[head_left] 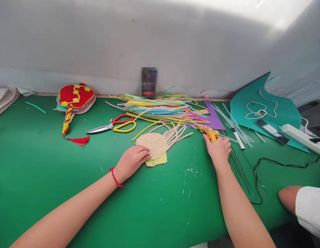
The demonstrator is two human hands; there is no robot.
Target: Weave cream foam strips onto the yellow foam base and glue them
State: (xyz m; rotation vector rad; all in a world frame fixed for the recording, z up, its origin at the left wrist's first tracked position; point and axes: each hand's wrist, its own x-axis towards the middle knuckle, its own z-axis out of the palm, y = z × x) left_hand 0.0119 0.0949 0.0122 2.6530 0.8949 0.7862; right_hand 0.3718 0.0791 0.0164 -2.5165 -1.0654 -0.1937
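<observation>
A cream leaf-shaped piece of pipe cleaners point(152, 142) lies on the green table, its loose ends fanning to the right. Part of a pale yellow pipe-cleaner piece point(159, 160) shows from beneath it. My left hand point(134, 158), a red cord round its wrist, has its curled fingers on the left lower edge of the cream piece; the fingertips are partly hidden. To the right, my right hand point(219, 148) is closed round a yellow hot glue gun point(212, 133). The gun's glue-crusted nozzle faces left, and a clear glue stick juts from its back.
Scissors point(108, 126) lie behind my left hand, near a pile of coloured pipe cleaners point(160, 109). A red fan with a tassel point(76, 95) is at the left. Glue sticks point(239, 127), thin wires point(239, 168), a power strip point(302, 138) and a black cord point(255, 175) occupy the right. Another person's sleeve point(311, 206) shows there.
</observation>
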